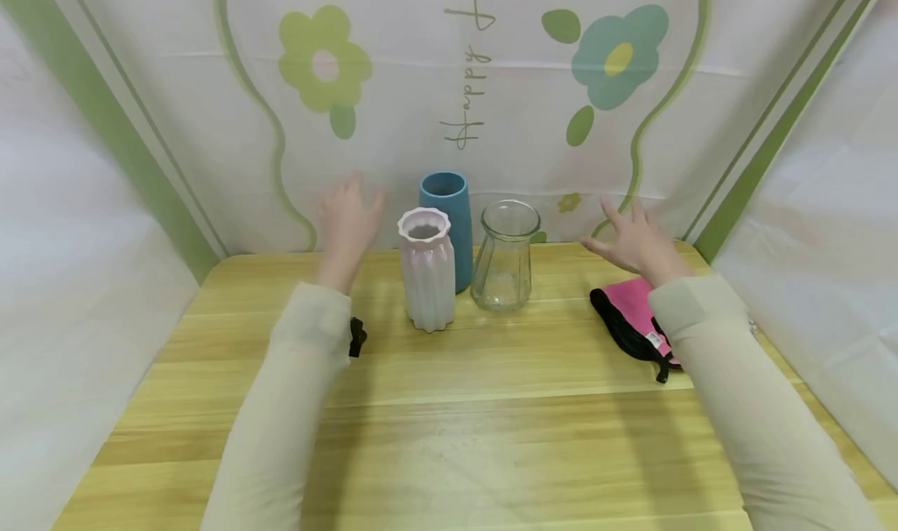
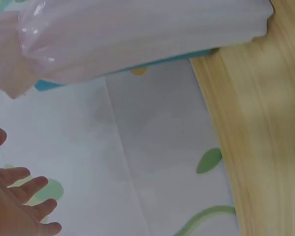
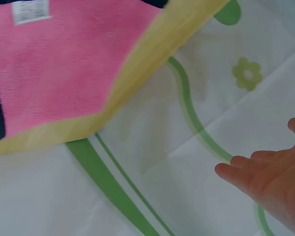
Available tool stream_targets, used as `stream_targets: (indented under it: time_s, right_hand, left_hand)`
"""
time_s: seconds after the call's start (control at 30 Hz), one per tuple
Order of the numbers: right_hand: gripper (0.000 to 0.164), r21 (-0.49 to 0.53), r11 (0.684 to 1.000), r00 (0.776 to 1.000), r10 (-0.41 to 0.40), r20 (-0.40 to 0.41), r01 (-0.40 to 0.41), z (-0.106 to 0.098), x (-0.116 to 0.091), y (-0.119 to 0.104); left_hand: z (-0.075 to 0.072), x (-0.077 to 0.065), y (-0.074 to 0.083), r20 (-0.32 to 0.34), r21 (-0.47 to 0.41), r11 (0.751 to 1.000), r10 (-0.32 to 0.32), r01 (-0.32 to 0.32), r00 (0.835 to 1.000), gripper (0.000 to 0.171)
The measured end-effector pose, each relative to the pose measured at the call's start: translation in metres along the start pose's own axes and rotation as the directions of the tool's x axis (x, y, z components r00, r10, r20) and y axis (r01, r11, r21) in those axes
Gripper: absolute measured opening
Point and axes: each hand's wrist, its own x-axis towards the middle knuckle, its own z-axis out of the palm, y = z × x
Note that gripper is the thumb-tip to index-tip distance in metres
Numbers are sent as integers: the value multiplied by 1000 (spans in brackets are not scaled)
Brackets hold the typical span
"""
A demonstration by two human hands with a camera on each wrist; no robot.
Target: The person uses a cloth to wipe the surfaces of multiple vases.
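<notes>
Both hands are held up above the back of the wooden table, holding nothing. The left hand [image 1: 348, 223] is left of a pale pink ribbed vase [image 1: 429, 281], fingers spread and a little blurred; the left wrist view shows the vase [image 2: 137, 37] close by. Behind that vase stands a taller blue vase [image 1: 461, 235], partly covered. To its right is a clear glass vase [image 1: 502, 270]. The right hand [image 1: 634, 242] has its fingers spread above a pink cloth with black edging [image 1: 634, 305]; in the right wrist view the cloth [image 3: 69, 64] lies flat, its rest out of frame.
A black strap-like thing [image 1: 357, 337] shows beside the left sleeve, which hides the rest of it. A white curtain with printed flowers [image 1: 407, 71] hangs right behind the table [image 1: 449, 437], and white sheets close both sides.
</notes>
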Motion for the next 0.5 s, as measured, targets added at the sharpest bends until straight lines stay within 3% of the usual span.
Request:
stream_targets:
  time_s: [0.3,0.5]
  right_hand:
    - [88,13,1000,998,0,61,-1,31,-12,31]
    - [85,18,1000,997,16,72,-17,53,-17,48]
  left_hand:
    - [19,-18,7,-123,-178,978,84,-105,989,52]
    - [27,-32,14,-92,-245,962,104,-124,990,58]
